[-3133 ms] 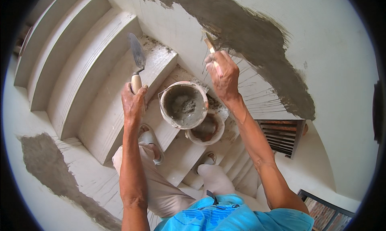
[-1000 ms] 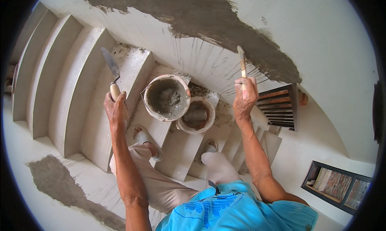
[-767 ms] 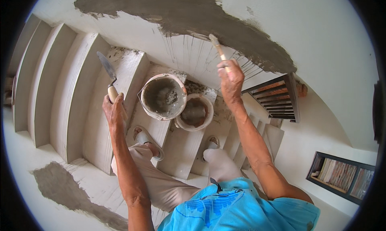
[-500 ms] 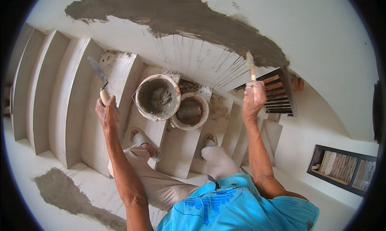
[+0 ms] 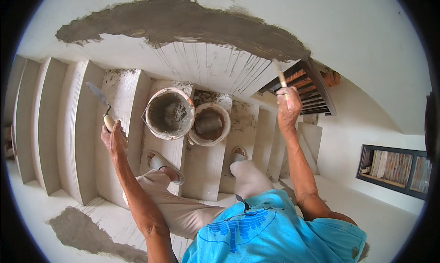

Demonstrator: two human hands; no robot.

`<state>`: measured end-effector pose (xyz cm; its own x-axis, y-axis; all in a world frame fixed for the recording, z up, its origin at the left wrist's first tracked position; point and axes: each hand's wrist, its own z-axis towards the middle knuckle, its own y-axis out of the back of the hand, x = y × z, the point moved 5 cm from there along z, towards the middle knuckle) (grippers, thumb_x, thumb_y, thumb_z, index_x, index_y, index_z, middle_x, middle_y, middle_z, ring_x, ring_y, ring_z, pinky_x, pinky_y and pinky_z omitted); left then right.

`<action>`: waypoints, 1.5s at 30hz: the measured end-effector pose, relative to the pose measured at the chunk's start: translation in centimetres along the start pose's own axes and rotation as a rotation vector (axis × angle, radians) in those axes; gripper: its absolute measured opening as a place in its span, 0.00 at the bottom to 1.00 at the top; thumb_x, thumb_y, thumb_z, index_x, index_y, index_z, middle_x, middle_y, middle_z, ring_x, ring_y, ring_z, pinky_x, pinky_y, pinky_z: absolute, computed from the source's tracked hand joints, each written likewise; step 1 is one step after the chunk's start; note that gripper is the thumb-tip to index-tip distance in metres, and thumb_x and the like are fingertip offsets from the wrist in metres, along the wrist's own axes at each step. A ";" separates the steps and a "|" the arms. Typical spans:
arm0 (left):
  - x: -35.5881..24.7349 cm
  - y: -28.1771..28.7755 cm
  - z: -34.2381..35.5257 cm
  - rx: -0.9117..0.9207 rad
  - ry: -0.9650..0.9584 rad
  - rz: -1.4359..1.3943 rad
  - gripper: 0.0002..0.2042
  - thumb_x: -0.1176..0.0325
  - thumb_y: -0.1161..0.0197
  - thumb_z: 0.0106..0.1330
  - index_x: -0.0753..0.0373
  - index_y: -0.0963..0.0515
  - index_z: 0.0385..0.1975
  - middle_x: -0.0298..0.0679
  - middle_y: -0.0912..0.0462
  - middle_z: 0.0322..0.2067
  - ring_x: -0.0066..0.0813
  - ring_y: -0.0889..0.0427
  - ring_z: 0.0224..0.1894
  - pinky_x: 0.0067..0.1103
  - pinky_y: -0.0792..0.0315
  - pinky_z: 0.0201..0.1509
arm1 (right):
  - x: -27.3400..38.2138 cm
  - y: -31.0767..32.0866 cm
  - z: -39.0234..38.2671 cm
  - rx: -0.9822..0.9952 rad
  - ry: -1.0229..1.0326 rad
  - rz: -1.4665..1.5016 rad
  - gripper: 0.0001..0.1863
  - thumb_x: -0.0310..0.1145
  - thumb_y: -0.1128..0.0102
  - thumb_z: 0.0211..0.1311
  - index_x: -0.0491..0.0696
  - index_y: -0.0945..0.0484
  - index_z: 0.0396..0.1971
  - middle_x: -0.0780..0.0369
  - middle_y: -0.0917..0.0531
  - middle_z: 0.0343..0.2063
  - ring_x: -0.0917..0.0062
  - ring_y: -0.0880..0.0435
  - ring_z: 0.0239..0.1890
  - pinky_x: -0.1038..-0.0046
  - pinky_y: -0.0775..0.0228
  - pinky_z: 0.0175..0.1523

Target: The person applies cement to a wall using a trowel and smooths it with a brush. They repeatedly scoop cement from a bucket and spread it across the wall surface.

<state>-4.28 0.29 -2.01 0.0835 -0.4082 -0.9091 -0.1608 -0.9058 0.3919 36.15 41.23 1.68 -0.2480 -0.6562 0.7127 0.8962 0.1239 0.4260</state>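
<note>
Left hand (image 5: 114, 137) grips a pointed grey-metal trowel (image 5: 97, 93)! Right hand (image 5: 289, 106) clasps a slim, pale wooden brush (image 5: 281, 79) by the far grey plaster patch (image 5: 183, 22).

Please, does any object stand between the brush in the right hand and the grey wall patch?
Nothing visible does: the paintbrush held in the right hand has its tip at the lower edge of the grey cement-like patch, though contact is unclear. The dark slatted railing appears behind the paintbrush, not in front.
</note>
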 end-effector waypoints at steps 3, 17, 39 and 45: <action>-0.5 -0.8 -0.4 0.027 -0.002 -0.002 0.16 0.61 0.31 0.64 0.66 0.26 0.39 0.35 0.25 0.24 0.23 0.25 0.20 0.23 0.30 0.23 | 0.4 -1.6 1.2 0.135 -0.018 0.068 0.02 0.23 0.38 0.61 0.42 0.21 0.31 0.60 0.24 0.27 0.74 0.24 0.28 0.70 0.32 0.34; -0.1 -2.3 -0.5 0.043 -0.009 0.033 0.14 0.63 0.31 0.64 0.65 0.26 0.38 0.35 0.24 0.23 0.23 0.25 0.20 0.22 0.29 0.22 | -0.9 2.0 1.9 0.163 -0.033 0.075 0.03 0.21 0.38 0.58 0.42 0.21 0.33 0.60 0.25 0.27 0.71 0.25 0.28 0.69 0.32 0.36; 1.1 -2.2 -0.8 0.027 -0.001 0.048 0.17 0.60 0.30 0.61 0.66 0.25 0.38 0.39 0.23 0.25 0.28 0.24 0.20 0.26 0.28 0.22 | 1.2 8.6 1.8 -0.012 0.176 -0.142 0.08 0.18 0.36 0.55 0.44 0.20 0.34 0.60 0.24 0.29 0.68 0.21 0.30 0.68 0.29 0.34; 1.4 -2.3 -0.7 0.056 -0.046 0.074 0.17 0.60 0.30 0.61 0.66 0.26 0.38 0.38 0.23 0.25 0.28 0.23 0.20 0.26 0.28 0.22 | 1.8 5.9 2.1 -0.014 0.317 -0.293 0.10 0.19 0.33 0.52 0.47 0.20 0.33 0.62 0.26 0.29 0.68 0.21 0.29 0.66 0.27 0.32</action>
<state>-3.12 1.77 -4.06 0.0244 -0.4668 -0.8840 -0.2193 -0.8652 0.4509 40.24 42.33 6.65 -0.3692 -0.8587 0.3554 0.8102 -0.1101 0.5757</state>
